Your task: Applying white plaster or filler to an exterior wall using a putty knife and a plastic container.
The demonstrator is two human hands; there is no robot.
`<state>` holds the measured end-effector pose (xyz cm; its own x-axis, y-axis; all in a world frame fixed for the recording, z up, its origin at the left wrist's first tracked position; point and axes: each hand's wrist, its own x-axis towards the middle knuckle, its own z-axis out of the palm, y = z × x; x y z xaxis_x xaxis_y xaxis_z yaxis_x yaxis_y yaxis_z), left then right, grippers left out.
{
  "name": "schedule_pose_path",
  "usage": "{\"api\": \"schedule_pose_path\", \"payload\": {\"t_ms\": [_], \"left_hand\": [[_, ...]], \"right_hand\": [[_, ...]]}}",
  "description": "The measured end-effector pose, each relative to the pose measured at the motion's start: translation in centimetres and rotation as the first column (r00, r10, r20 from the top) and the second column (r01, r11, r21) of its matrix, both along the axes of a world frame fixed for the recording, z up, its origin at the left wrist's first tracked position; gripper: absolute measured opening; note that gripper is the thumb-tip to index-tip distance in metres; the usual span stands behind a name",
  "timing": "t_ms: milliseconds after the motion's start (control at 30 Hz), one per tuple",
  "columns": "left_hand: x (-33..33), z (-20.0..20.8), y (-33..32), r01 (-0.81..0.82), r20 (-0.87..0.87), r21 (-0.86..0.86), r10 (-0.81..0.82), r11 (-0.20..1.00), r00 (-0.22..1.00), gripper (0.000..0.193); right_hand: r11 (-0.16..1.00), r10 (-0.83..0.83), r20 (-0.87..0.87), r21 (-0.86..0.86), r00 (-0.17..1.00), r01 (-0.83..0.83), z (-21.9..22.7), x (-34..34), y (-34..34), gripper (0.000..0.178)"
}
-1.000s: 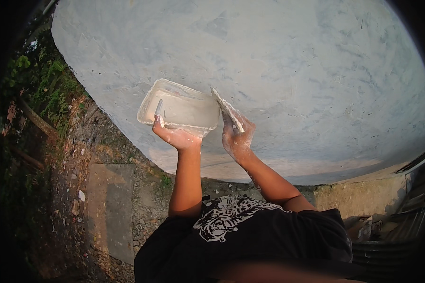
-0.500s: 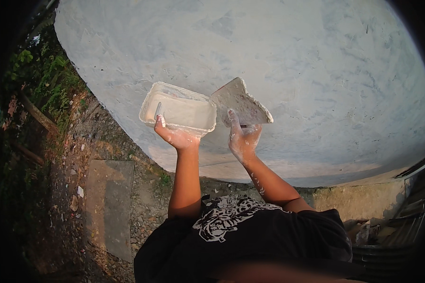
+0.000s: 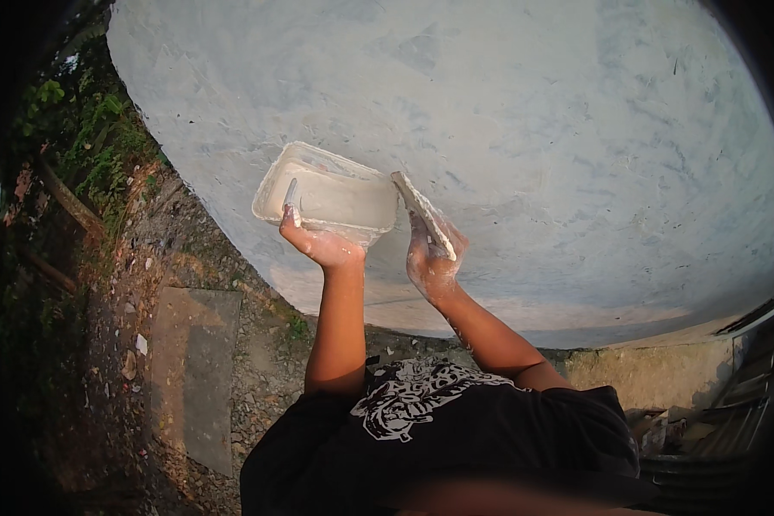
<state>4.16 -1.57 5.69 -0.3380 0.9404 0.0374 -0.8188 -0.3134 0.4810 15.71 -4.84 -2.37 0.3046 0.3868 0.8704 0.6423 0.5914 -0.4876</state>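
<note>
The left hand [image 3: 322, 247] is clamped on the tray [image 3: 268, 196], thumb over its near rim; paste [image 3: 344, 199] lies inside, just beyond that grip. The right hand [image 3: 435, 265] grips the blade [image 3: 425, 215], tilted nearly edge-on just right of the tray. Beyond both grips, the wall [image 3: 533, 129] looks largely coated, though bluish patches seem thinner and paste remains.

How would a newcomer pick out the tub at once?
Before the big pale wall, find the person's left grip. It holds the tub: shallow, rectangular, crusty-rimmed, with whitish paste inside. Its raised sides set it apart from the flat, thin blade in the right grip.
</note>
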Motion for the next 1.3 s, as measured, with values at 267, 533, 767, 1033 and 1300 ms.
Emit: {"api": "schedule_pose_path", "payload": {"t_ms": [267,533,767,1033,1300], "left_hand": [[-0.2,-0.3,0.8,0.049,0.050,0.019,-0.050,0.999,0.997,0.065],[-0.4,-0.2,0.7,0.069,0.014,0.014,-0.069,0.998,0.998,0.067],[-1.2,-2.7,2.2,0.084,0.019,0.065,-0.085,0.994,0.996,0.066],[-0.7,-2.0,1.5,0.151,0.065,0.111,-0.159,0.982,0.985,0.067],[-0.5,-0.4,0.6,0.140,0.057,0.108,-0.147,0.984,0.988,0.065]], "right_hand": [[0.991,-0.105,-0.065,-0.095,0.992,0.099,-1.0,-1.0,1.3,0.016],[0.964,-0.119,-0.113,-0.253,0.986,0.088,-2.5,-0.3,2.4,0.014],[0.867,-0.063,-0.443,-0.468,0.894,-0.170,0.8,-0.6,0.4,0.018],[0.963,-0.037,-0.307,-0.265,0.951,-0.048,-0.5,-1.3,1.7,0.019],[0.962,-0.076,-0.171,-0.270,0.982,0.028,-2.4,-1.3,2.8,0.020]]}}
